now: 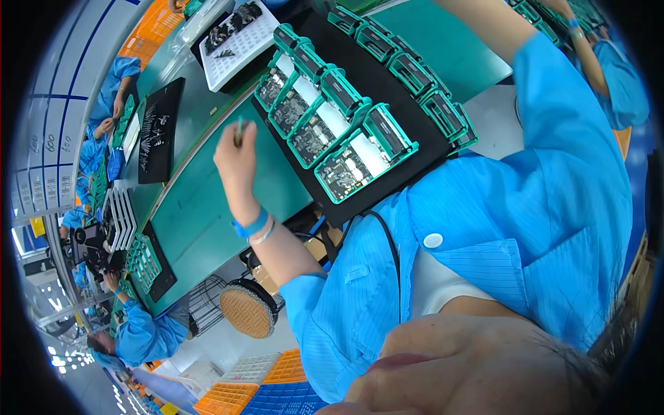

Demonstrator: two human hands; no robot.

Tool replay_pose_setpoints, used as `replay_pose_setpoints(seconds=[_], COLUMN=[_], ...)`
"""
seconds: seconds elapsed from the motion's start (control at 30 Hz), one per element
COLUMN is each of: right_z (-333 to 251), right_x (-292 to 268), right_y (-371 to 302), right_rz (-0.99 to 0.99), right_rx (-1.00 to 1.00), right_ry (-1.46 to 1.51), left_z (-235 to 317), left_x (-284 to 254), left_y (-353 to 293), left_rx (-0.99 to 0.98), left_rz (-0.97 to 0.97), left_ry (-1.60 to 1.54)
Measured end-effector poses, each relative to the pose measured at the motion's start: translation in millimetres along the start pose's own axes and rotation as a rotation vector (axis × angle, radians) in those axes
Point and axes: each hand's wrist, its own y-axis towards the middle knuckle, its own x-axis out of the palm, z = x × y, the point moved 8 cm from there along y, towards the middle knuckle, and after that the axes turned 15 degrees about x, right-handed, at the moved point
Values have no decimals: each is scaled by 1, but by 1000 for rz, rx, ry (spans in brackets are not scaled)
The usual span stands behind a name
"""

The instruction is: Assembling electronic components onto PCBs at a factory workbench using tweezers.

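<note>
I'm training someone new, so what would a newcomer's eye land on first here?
Probably the bright blue jacket spread across the right half, then the row of green frames with circuit boards, on the black mat at upper centre. Left of them, the left hand is over the green table, holding a small object too hidden to identify. Near the top, a white tray holds black parts.

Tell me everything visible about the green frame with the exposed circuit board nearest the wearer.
The bright-green, rectangular, plastic-looking frame rests on a flat black mat. It holds a grey, component-dotted circuit board, a smooth white panel beside it, and a black oblong block at the opposite end. The bare left hand is clear of it.
</note>
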Motion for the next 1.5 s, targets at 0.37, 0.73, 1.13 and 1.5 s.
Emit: replay_pose_setpoints(seconds=[0.37, 0.73, 1.13, 1.5], right_z=[38, 44, 33, -90], right_x=[92, 106, 81, 155], right_y=[148, 161, 166, 67], right_rz=[189, 213, 107, -743], right_rx=[3, 27, 80, 261], right_ry=[-473, -528, 3, 977], left_z=[-43, -38, -18, -6], left_x=[34, 50, 34, 43], left_y=[74, 80, 82, 81], left_rx=[-15, -20, 151, 155], left_rz=[715, 667, 760, 506], left_ry=[-470, -366, -634, -1449])
